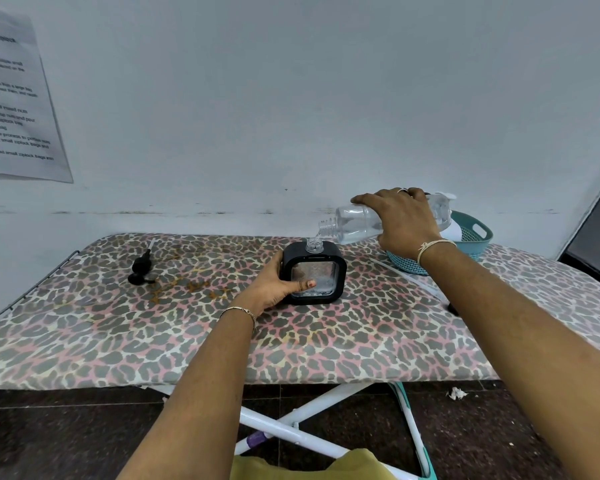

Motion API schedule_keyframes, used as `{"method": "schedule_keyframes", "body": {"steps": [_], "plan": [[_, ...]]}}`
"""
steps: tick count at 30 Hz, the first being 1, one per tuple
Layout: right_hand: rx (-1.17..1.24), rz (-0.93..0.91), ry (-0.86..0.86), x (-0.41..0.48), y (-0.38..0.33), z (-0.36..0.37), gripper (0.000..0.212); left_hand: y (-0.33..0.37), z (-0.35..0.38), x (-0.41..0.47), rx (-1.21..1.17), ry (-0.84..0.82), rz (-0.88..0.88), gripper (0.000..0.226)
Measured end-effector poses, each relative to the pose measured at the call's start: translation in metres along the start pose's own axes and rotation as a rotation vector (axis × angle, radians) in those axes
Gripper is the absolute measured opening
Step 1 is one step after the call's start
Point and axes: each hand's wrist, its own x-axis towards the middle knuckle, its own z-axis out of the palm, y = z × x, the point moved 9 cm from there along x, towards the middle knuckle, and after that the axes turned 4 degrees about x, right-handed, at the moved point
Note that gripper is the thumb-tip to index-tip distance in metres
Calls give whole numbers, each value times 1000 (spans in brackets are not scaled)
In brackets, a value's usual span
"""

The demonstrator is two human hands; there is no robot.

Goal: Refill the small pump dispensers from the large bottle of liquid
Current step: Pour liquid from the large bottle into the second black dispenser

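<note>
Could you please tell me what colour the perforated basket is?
Teal: the basket shows clearest in the head view.

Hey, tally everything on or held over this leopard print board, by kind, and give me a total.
Large clear bottle: 1
Square black dispenser: 1
Loose black pump: 1
Teal basket: 1
Thin clear tube: 1
Total: 5

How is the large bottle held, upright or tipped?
Tipped: the bottle lies almost level in the right hand, its open neck over the dispenser.
</note>
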Motion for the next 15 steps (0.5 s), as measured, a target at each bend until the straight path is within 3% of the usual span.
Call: {"method": "schedule_keyframes", "body": {"steps": [15], "plan": [[-25, -9, -10, 0, -2, 0, 74, 2, 1, -1, -16, -8, 10, 87]]}}
